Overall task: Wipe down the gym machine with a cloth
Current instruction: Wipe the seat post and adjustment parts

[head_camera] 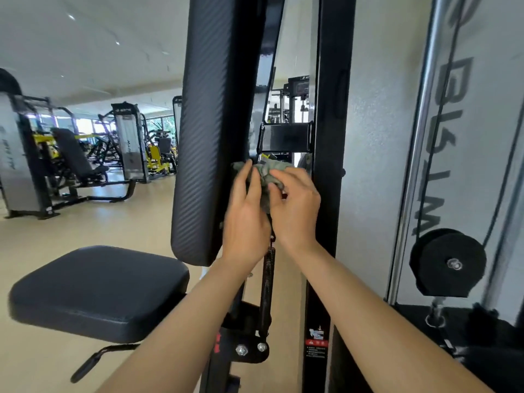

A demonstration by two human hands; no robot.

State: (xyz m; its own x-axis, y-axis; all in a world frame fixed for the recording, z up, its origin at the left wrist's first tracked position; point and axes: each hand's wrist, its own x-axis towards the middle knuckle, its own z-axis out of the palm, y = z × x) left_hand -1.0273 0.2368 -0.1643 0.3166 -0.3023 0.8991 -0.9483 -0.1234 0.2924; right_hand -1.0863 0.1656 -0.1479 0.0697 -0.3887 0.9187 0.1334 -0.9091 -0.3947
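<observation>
A crumpled grey-green cloth sits between my two hands, right behind the black back pad of the gym machine. My left hand holds the cloth's left side with fingers reaching up over it. My right hand pinches the cloth from the right with curled fingers. Both hands are in front of the black upright frame post. Much of the cloth is hidden behind my fingers.
The black seat pad is at the lower left with a lever under it. A coiled spring hangs below my hands. A pulley wheel, cable and chrome guide rod are at the right. Other machines stand at the far left.
</observation>
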